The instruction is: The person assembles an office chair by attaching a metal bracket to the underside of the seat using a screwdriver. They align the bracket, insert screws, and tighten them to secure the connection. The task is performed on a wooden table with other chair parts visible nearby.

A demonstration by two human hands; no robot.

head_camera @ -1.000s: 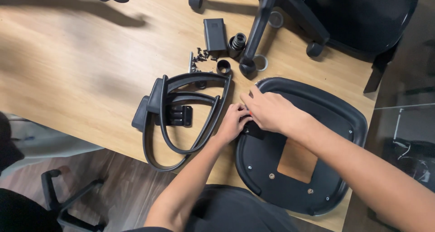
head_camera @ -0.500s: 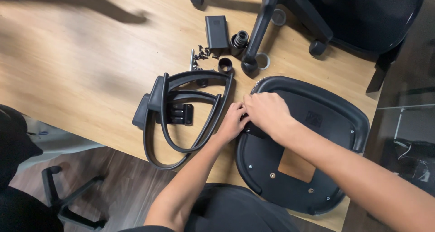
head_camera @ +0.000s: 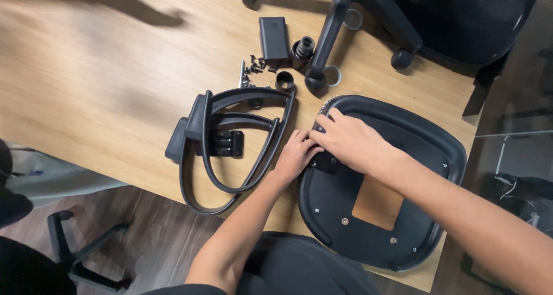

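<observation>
Wooden tabletop (head_camera: pixel 103 82), seen from above, with dark floor below its near edge. Black chair seat pan (head_camera: pixel 403 139), underside up, lies at the near right corner of the surface, part of it overhanging the near edge; a square opening at its centre shows the wood beneath. Left hand (head_camera: pixel 295 157) rests at the seat pan's left rim, fingers curled together on a small black bracket (head_camera: pixel 327 163) that sits on the pan. Right hand (head_camera: pixel 351 142) lies flat just beside it, fingers spread across the pan's upper left rim and touching the left hand; whether it grips anything cannot be told. Two looped black armrests (head_camera: pixel 230 145) lie together left of the seat pan, near the hands. Toward the far edge: loose dark screws (head_camera: pixel 253 67), a black rectangular box (head_camera: pixel 273 38), a ribbed black cylinder (head_camera: pixel 303 47), and a chair base with casters (head_camera: pixel 345 18).
</observation>
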